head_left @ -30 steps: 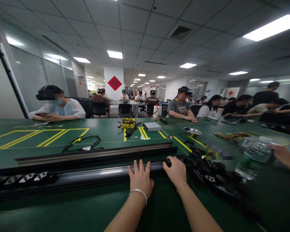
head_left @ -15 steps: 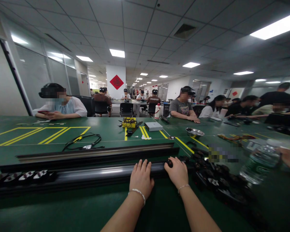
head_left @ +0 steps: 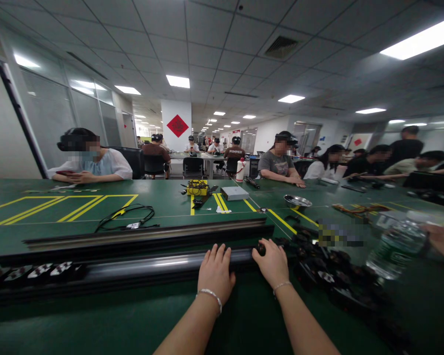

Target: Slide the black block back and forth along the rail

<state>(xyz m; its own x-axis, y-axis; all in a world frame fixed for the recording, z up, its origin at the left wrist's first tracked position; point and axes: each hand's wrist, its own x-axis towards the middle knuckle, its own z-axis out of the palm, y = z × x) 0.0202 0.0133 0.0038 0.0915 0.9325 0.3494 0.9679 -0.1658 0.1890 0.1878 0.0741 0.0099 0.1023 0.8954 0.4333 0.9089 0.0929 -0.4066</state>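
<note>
A long, glossy black rail [head_left: 144, 267] lies across the table in front of me. My left hand [head_left: 215, 278] rests flat on it, fingers stretched out and slightly spread. Close by on the right, my right hand [head_left: 274, 264] curls its thumb and fingers round a small black round part [head_left: 261, 249] at the rail's right end; its exact kind is unclear. Several black parts with white tops [head_left: 61, 269] sit in a row on the rail's left end. Behind it lies a second dark rail [head_left: 151, 236], parallel to the first.
Black parts [head_left: 336, 276] are heaped to my right. Another person's hand [head_left: 442, 241] is at a water bottle [head_left: 395, 249]. Farther back are a black cable [head_left: 148, 212], yellow box [head_left: 197, 187], grey box [head_left: 235, 193] and metal bowl [head_left: 298, 201]. People sit around the green table [head_left: 107, 320].
Both hands stay in place on the rail and the small part. The bottle at the other person's hand has shifted slightly to the left.
</note>
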